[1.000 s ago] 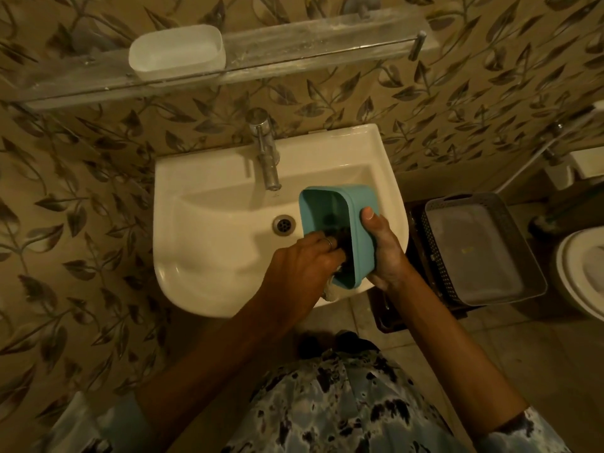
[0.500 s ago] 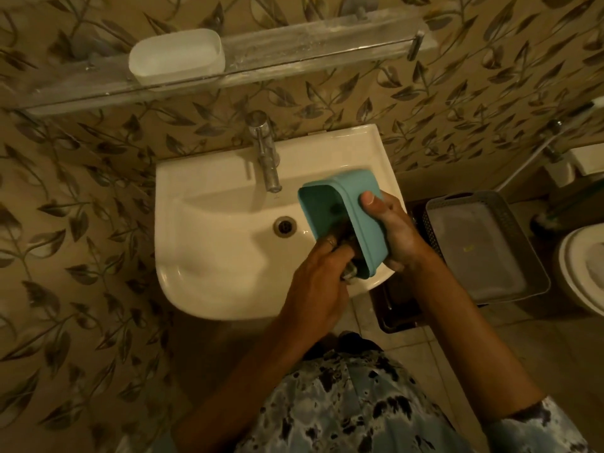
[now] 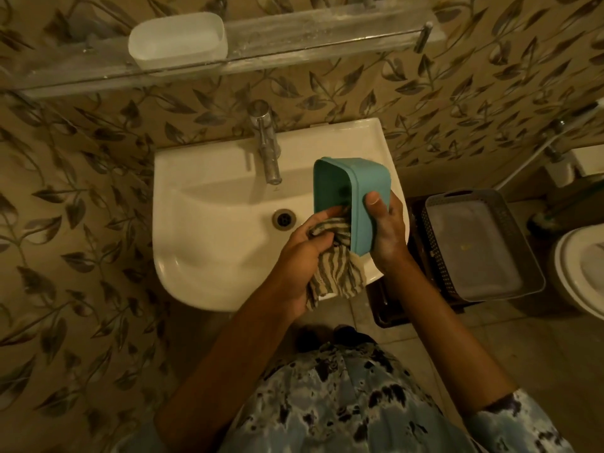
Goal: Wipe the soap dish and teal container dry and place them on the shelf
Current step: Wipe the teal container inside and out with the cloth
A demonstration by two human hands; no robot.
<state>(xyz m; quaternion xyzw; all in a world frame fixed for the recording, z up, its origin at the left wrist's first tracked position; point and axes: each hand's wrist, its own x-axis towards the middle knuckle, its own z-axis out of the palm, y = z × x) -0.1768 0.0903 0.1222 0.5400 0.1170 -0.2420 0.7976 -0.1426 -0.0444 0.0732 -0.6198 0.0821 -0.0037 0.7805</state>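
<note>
Progress looks roughly half made: the white translucent plastic soap dish point(image 3: 178, 44) sits on the frosted glass wall shelf point(image 3: 327, 34), far left, so that part reads as finished, though whether it is dry cannot be told. The teal rectangular plastic container point(image 3: 359, 188) is in mid-wipe and not yet shelved. It is held above the right side of the white ceramic basin point(image 3: 212, 237), tipped on its side with the open mouth facing left.

The right hand point(image 3: 387, 233) grips it from the right, thumb pressed on the upper wall, its other fingers hidden behind the tub. The left hand point(image 3: 300, 259) has its fingers point(image 3: 327, 213) curled round a bunched striped cloth point(image 3: 340, 273), pushing it into the near end of the container's mouth; the rest of the cloth hangs below the palm.

Left to do, as I judge it: finish the inside, perhaps the outside, then set the container on the shelf beside the dish.
</note>
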